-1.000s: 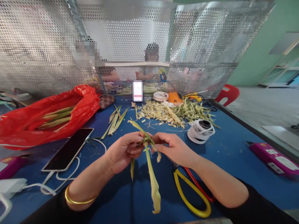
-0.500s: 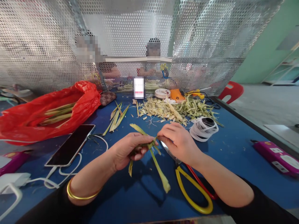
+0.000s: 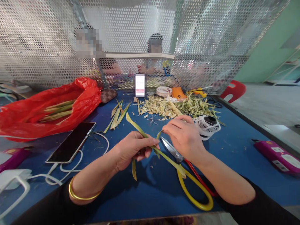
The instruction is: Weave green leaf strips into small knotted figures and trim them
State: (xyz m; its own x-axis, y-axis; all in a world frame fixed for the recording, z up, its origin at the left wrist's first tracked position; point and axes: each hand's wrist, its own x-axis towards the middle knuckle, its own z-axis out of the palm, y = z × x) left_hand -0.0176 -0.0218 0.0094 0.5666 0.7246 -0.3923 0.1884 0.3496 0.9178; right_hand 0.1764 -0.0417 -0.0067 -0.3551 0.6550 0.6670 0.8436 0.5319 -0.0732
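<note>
Long leaf strip: the long leaf strip (image 3: 170, 160) lies across the left hand (image 3: 134, 147), its long axis slanting from far left to near right; the near end passes over the yellow handle of the scissors (image 3: 172, 151) (contact there cannot be confirmed).
Left hand: closed, thumb pressed on the strip from above, fingers curled beneath; a hanging strip (image 3: 134, 170) drops below it.
Right hand: the right hand (image 3: 185, 136) has its fingertips drawn together at the upper tip of a short green strip (image 3: 158, 135), which rises between the hands; apparently a pinch.
Nearer hand: left, in direct contact; the right is just beside, above and to the right of the crossing.
Scissors: lying beneath and beside the right hand, tips toward the left fingertips.
Work surface: blue table (image 3: 234, 150); thread spool (image 3: 207, 128) just beyond the right hand, shredded trimmings (image 3: 164, 106) farther off, loose leaves (image 3: 117, 118) ahead on the left.
Left side: red bag (image 3: 86, 90) holding stalks; phone (image 3: 72, 142) lying flat.
Room: perforated screen (image 3: 126, 31) behind the table, people visible through it; red chair (image 3: 234, 90) at right.
</note>
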